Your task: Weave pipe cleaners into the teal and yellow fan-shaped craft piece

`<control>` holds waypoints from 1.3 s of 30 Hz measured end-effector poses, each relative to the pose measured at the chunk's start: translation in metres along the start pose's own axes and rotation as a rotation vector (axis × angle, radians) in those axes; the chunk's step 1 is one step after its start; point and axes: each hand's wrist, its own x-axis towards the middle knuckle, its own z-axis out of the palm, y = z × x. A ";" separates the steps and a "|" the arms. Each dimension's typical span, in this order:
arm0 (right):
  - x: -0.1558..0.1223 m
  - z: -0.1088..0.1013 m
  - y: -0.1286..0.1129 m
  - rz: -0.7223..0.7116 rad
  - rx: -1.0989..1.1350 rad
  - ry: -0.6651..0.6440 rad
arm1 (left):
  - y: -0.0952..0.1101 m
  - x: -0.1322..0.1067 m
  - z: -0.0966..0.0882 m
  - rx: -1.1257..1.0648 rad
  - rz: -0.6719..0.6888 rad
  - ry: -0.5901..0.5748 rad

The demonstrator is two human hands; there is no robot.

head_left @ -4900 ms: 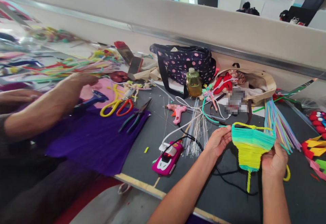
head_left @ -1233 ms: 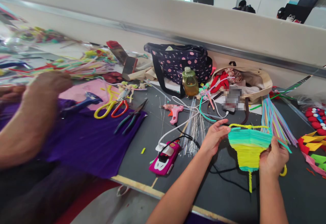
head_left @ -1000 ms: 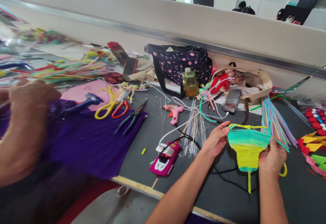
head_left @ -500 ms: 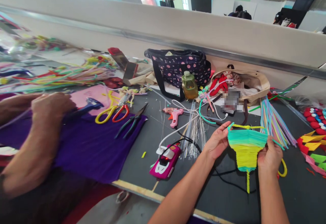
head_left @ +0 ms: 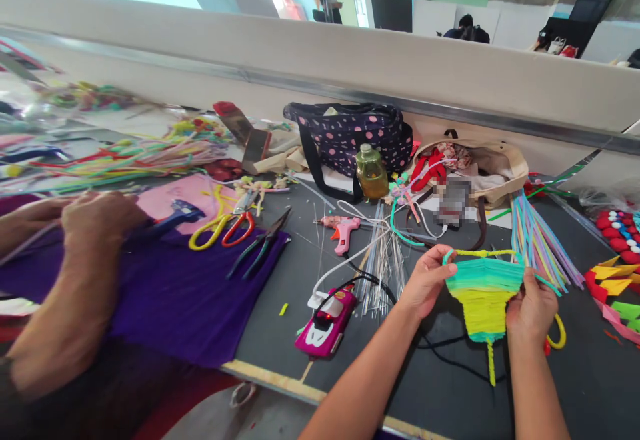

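Both my hands hold a woven piece of pipe cleaners (head_left: 484, 293), teal at its wide top and yellow lower down, with a yellow stem hanging below. My left hand (head_left: 427, 280) pinches its upper left corner. My right hand (head_left: 531, 307) grips its right side, fingers closed on the teal strands. The piece hovers just above the dark table (head_left: 300, 273). A bundle of pastel pipe cleaners (head_left: 543, 243) lies just behind my right hand.
A co-worker's hands (head_left: 95, 217) rest on purple cloth (head_left: 175, 287) at the left. Scissors (head_left: 225, 217), pliers (head_left: 263, 247), a pink glue gun (head_left: 343, 230), a pink toy car (head_left: 325, 320), thin wires (head_left: 383, 260), a bottle (head_left: 371, 172) and two bags lie behind.
The co-worker's arm moved down onto the purple cloth. My hands and the woven piece shifted slightly lower and my left fingers closed tighter on its corner.
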 end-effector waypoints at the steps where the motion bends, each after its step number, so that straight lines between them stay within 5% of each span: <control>1: 0.000 0.000 0.000 -0.006 0.000 -0.002 | -0.001 0.001 0.000 0.051 0.047 0.025; 6: 0.000 0.000 -0.003 -0.035 0.003 0.014 | -0.006 0.005 -0.004 0.160 0.210 0.156; 12: -0.001 0.001 -0.004 -0.062 -0.007 0.020 | -0.006 0.007 -0.010 0.142 0.149 0.257; 34: -0.004 0.004 -0.005 -0.003 0.032 -0.018 | -0.005 0.005 -0.015 -0.225 -0.248 0.075; 39: -0.006 0.006 -0.010 -0.009 0.040 0.002 | -0.008 0.007 -0.015 -0.144 -0.216 0.129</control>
